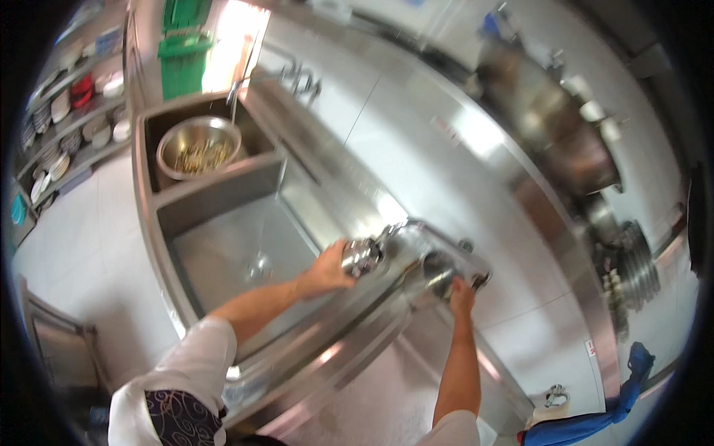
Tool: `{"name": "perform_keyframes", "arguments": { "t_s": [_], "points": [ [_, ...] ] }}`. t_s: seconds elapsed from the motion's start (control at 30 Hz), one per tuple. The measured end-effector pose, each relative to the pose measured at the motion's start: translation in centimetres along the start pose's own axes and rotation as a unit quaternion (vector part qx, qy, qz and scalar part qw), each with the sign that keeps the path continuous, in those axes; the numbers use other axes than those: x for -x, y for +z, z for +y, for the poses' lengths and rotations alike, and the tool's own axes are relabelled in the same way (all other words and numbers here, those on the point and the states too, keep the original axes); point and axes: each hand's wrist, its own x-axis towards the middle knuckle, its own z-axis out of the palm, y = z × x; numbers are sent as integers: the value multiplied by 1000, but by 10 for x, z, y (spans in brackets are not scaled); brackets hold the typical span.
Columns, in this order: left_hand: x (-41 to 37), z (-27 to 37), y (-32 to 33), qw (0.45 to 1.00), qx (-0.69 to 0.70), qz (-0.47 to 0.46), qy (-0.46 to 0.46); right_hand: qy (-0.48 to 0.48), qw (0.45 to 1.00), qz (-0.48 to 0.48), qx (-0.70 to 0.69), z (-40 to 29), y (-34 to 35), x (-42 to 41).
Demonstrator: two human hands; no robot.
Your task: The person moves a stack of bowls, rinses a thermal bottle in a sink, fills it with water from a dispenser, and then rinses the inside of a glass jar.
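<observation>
My left hand (328, 272) grips a shiny metal container (361, 257) from its left side, over the right rim of the large sink basin (240, 245). My right hand (463, 298) has its fingers at the edge of a second metal container (439, 273), whose inside looks dark; blur hides its exact shape. Both containers are at a stainless steel tray (410, 237), which sits past the sink's right end against the back ledge. Some of the tray is hidden behind the containers and my right hand.
A steel bowl (167, 153) of food pieces stands in the far sink basin beneath a faucet (233, 92). Shelves of dishes (70, 139) line the left, near a green bin (183, 67). A large wok (549, 120) lies beyond the tiled wall, and a blue cloth (580, 429) hangs at lower right.
</observation>
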Motion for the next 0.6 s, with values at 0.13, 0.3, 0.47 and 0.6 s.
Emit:
{"name": "perform_keyframes", "arguments": {
  "t_s": [0.13, 0.3, 0.47, 0.6],
  "points": [
    [1, 12, -6, 1000, -1, -10, -16, 20, 989, 43, -143, 2, -7, -5],
    [-1, -3, -6, 999, -32, -9, -26, 151, 840, 202, -479, 8, -19, -8],
    [3, -4, 1, 999, -15, 25, 22, 197, 793, 266, -512, 34, -40, 9],
    [36, 24, -49, 998, -19, 56, 31, -36, 913, 77, -399, -131, -60, 129]
  ]
}}
